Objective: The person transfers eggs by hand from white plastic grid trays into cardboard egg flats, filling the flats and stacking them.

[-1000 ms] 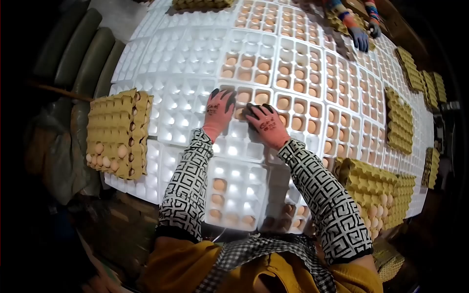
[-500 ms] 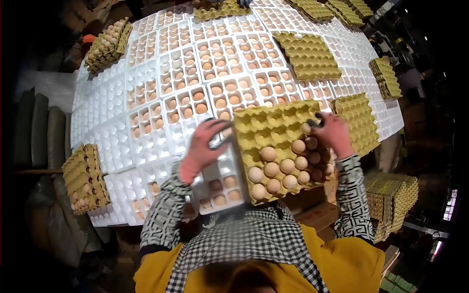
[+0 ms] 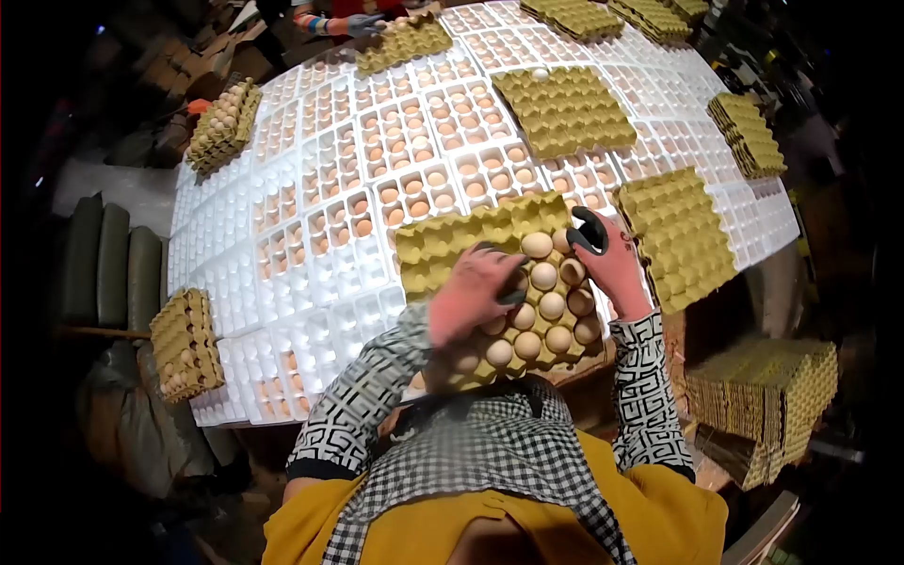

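The left hand (image 3: 478, 294), in a pink glove with dark fingertips, is palm down with its fingers bent over a yellow-green molded pulp egg tray (image 3: 426, 252); whether it grips an egg cannot be told, as its fingertips are partly hidden. The right hand (image 3: 614, 264), gloved alike, holds its thumb and fingers apart in a wide curve at the tray's far right corner, just beside the eggs there. Light brown eggs (image 3: 553, 305) sit in cups over the right and near part of this tray, between and below the two hands; its far left cups show bare. Both forearms wear black-and-white patterned sleeves (image 3: 358, 414). The tray lies at the near side of a wide spread of white plastic egg trays (image 3: 353, 330), many of which carry brown eggs in their cups. To the right is a flat yellow-green pulp tray (image 3: 673, 240), and farther off another wide pulp tray (image 3: 570, 118) bears one small pale egg (image 3: 540, 74). A tall stack of pulp trays (image 3: 777, 386) stands lower right. At the left edge, a short pulp tray pile (image 3: 185, 339) holds eggs; at the far side, another person's gloved hand (image 3: 364, 24) is beside a pulp tray.
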### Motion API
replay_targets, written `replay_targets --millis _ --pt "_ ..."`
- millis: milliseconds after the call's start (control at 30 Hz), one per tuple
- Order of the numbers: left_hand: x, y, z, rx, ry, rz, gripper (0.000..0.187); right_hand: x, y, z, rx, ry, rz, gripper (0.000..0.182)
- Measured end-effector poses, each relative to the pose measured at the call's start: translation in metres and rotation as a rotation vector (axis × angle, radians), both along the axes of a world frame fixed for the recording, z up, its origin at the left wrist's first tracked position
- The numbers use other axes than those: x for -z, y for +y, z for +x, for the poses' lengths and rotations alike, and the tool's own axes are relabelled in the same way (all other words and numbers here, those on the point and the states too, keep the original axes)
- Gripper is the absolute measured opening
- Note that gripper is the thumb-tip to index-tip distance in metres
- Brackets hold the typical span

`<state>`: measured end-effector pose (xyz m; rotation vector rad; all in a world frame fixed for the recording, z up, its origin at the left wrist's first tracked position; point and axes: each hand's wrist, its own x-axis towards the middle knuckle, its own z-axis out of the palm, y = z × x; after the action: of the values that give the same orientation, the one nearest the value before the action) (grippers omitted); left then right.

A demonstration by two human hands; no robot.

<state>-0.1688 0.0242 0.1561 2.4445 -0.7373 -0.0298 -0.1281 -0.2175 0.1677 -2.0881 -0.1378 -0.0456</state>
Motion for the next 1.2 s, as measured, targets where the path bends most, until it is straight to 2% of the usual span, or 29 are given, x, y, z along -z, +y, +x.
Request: replay_targets --millis 33,100,133,167,200,233,300,333,367,433,500,533,567,600,633,667,700,733,767,833,867,900,933,967,1033,1067,1100,1167,1200 --pt "-0.021 0.012 -0.009 -0.131 0.195 -0.303 0.05 -0.004 -0.002 0.006 0.015 0.017 -0.185 0.05" --pt "-0.021 0.054 -0.014 -0.362 0.635 -1.061 0.043 -0.002 -0.002 0.011 -0.077 -0.064 -0.546 0.052" --pt "-0.02 0.079 -0.016 -0.304 0.702 -1.301 0.041 0.021 -0.005 0.016 -0.189 -0.05 -0.569 0.051" --pt "-0.016 0.103 -0.017 -0.238 0.764 -1.544 0.039 0.012 0.007 0.011 -0.154 0.043 -0.655 0.051" --pt "-0.004 0.121 -0.016 -0.365 0.718 -1.498 0.034 0.012 0.002 0.014 -0.172 0.032 -0.653 0.051" --pt "-0.025 0.12 -0.016 -0.513 0.74 -1.178 0.034 0.013 -0.007 0.022 -0.187 0.012 -0.656 0.051" --pt "-0.062 0.081 -0.017 -0.367 0.414 -0.052 0.038 0.033 -0.022 0.017 -0.067 -0.176 -0.604 0.048" --pt "-0.043 0.072 -0.019 -0.253 0.114 0.336 0.039 0.024 -0.032 0.016 -0.074 -0.015 -0.192 0.049" --pt "-0.046 0.054 -0.015 -0.169 0.279 0.695 0.039 0.013 -0.043 0.016 -0.077 0.149 0.216 0.05" --pt "-0.037 0.053 -0.009 -0.075 0.228 0.651 0.04 -0.019 -0.043 0.011 -0.115 0.304 1.041 0.038" --pt "-0.04 0.055 -0.004 0.04 0.212 0.695 0.039 -0.031 -0.04 0.023 -0.207 0.346 1.08 0.035" --pt "-0.044 0.058 0.0 0.095 0.203 0.718 0.039 -0.033 -0.026 0.024 -0.24 0.173 0.784 0.036" --pt "-0.035 0.073 0.003 0.034 0.22 0.524 0.04 -0.04 -0.013 0.029 -0.209 0.198 0.323 0.038" --pt "-0.028 0.089 0.003 -0.066 0.334 0.146 0.041 -0.048 0.001 0.033 -0.218 0.217 -0.142 0.04" --pt "-0.025 0.103 0.003 -0.16 0.441 -0.226 0.042 -0.05 0.03 0.027 -0.217 0.071 -0.71 0.042" --pt "-0.025 0.111 -0.001 -0.276 0.817 -0.776 0.046 -0.036 0.045 0.028 -0.309 0.079 -0.89 0.045" --pt "-0.037 0.104 -0.006 -0.297 0.929 -1.004 0.049 -0.015 0.055 0.033 -0.408 0.089 -1.079 0.049" --pt "-0.04 0.098 -0.006 -0.176 1.02 -1.129 0.049 -0.007 0.06 0.04 -0.548 0.099 -1.084 0.051" --pt "-0.043 0.091 -0.004 -0.048 1.101 -1.252 0.049 -0.004 0.052 0.043 -0.501 0.109 -0.874 0.049" --pt "-0.055 0.057 0.002 -0.186 0.997 -1.094 0.044 -0.012 0.026 0.045 -0.4 0.128 -0.452 0.046" --pt "-0.04 0.048 0.012 -0.161 0.968 -0.818 0.046 -0.031 0.008 0.037 -0.364 0.184 -0.056 0.044" --pt "-0.036 0.029 0.021 -0.049 0.654 -0.491 0.051 -0.026 -0.016 0.039 -0.326 0.127 0.26 0.047" --pt "-0.046 0.004 0.022 -0.065 0.371 0.088 0.052 -0.05 -0.033 0.026 -0.215 0.38 0.442 0.048" --pt "-0.054 -0.019 0.016 -0.088 0.173 0.337 0.043 -0.057 -0.042 0.016 -0.213 0.373 0.537 0.047" --pt "-0.023 -0.047 0.025 -0.01 0.015 0.571 0.025 -0.048 -0.058 0.007 -0.195 0.35 -0.003 0.049" --pt "-0.019 -0.063 0.024 -0.014 -0.085 0.741 0.019 -0.027 -0.06 0.003 -0.275 0.088 -0.301 0.049" --pt "-0.013 -0.064 0.027 0.051 -0.151 0.724 0.019 -0.007 -0.056 0.003 -0.353 -0.192 -0.58 0.049" --pt "0.015 -0.067 0.038 0.19 -0.214 0.703 0.022 -0.013 -0.023 -0.005 -0.44 -0.095 -0.832 0.048" --pt "-0.004 -0.059 0.028 0.096 -0.237 0.614 0.019 -0.02 -0.011 -0.005 -0.465 -0.127 -0.957 0.047"
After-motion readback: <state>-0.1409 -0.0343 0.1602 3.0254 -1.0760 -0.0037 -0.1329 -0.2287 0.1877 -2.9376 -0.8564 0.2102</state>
